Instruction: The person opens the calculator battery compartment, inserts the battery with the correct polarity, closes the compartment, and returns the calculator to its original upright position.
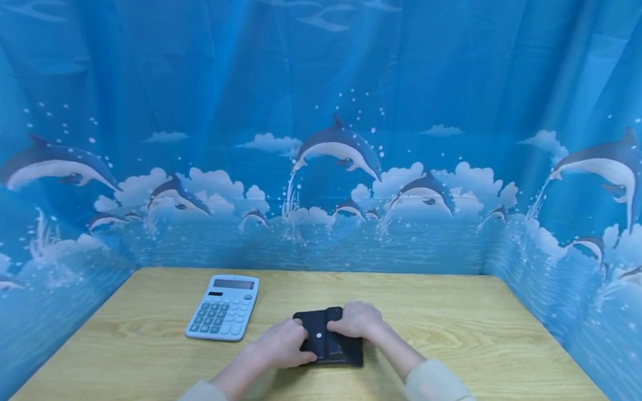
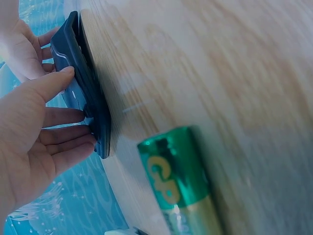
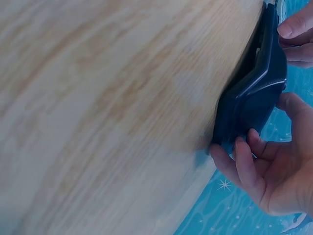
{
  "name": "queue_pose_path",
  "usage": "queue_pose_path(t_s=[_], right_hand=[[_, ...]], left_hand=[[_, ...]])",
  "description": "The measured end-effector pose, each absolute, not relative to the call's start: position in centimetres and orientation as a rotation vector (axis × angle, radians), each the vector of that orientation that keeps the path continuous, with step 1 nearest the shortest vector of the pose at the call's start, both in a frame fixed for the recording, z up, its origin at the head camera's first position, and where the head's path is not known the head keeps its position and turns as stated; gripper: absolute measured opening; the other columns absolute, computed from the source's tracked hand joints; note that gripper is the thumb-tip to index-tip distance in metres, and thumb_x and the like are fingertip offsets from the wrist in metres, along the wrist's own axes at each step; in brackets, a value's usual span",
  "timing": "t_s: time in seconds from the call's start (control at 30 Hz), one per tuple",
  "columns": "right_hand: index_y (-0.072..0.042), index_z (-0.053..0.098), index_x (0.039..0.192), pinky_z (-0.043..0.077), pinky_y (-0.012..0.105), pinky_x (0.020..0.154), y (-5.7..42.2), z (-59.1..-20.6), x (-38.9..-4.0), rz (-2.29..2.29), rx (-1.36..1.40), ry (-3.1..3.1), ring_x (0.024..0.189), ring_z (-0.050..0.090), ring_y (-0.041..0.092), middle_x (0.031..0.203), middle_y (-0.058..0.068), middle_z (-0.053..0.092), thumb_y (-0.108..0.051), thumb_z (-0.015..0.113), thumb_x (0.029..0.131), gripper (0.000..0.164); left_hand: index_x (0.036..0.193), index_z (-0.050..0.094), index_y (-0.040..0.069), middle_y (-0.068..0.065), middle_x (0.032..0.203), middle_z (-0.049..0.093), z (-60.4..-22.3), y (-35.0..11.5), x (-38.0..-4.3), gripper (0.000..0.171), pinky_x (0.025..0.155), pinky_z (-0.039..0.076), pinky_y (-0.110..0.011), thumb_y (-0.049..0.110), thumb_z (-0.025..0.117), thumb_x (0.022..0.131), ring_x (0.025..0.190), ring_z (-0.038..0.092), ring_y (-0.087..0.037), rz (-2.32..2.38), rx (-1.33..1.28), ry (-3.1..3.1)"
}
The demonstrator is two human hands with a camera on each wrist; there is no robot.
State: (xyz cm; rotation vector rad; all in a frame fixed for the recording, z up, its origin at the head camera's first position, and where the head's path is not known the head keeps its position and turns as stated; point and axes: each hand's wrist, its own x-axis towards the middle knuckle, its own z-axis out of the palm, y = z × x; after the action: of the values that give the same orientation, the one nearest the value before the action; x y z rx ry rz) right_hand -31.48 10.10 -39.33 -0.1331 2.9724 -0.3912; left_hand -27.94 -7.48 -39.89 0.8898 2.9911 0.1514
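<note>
A black wallet (image 1: 320, 347) with a small white snap lies on the table in front of me, its folded layers slightly apart at the side. My left hand (image 1: 283, 345) grips its left side; in the left wrist view the thumb presses its top face and the fingers (image 2: 73, 139) reach its edge. On the far right part, my right hand (image 1: 359, 320) holds the wallet with its thumb over the flap. The right wrist view shows the right hand's fingers (image 3: 242, 159) curled at the wallet's edge.
A light blue calculator (image 1: 223, 308) lies to the left on the wood-grain table (image 1: 457, 325). Close to the left wrist camera is a green and gold GP battery (image 2: 176, 171). A blue dolphin-print curtain (image 1: 329, 72) encloses the table's back and sides.
</note>
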Motion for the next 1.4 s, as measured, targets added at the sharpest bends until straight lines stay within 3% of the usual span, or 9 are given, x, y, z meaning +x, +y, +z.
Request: queue_pose_path(t_s=[0.67, 1.07, 1.4], right_hand=[[-0.009, 0.058, 0.074, 0.044, 0.030, 0.039, 10.2, -39.1, -31.5, -0.393, -0.152, 2.982, 0.047, 0.056, 0.020, 0.071, 0.005, 0.055, -0.048, 0.062, 0.078, 0.039], [-0.010, 0.057, 0.078, 0.046, 0.031, 0.041, 10.9, -38.7, -31.4, -0.473, -0.230, 2.916, 0.050, 0.058, 0.021, 0.068, 0.004, 0.054, -0.044, 0.056, 0.083, 0.035], [-0.015, 0.046, 0.056, 0.033, 0.028, 0.046, 11.3, -38.0, -31.3, -0.493, -0.442, 2.946, 0.047, 0.042, 0.013, 0.053, -0.002, 0.044, -0.034, 0.055, 0.083, 0.034]], left_hand=[[0.090, 0.069, 0.007, 0.000, 0.079, 0.055, -40.0, -7.6, -28.1, 0.037, 0.069, 0.049, -0.029, 0.043, 0.070, 0.079, 0.070, 0.051, -0.008, 0.155, 0.854, 2.988], [0.089, 0.070, 0.008, 0.000, 0.079, 0.057, -40.1, -7.6, -28.2, 0.036, 0.069, 0.050, -0.028, 0.043, 0.070, 0.079, 0.069, 0.051, -0.007, 0.160, 0.853, 2.983], [0.088, 0.069, 0.008, -0.001, 0.079, 0.056, -40.3, -7.7, -28.2, 0.036, 0.069, 0.049, -0.029, 0.042, 0.070, 0.079, 0.070, 0.051, -0.007, 0.172, 0.848, 2.987]])
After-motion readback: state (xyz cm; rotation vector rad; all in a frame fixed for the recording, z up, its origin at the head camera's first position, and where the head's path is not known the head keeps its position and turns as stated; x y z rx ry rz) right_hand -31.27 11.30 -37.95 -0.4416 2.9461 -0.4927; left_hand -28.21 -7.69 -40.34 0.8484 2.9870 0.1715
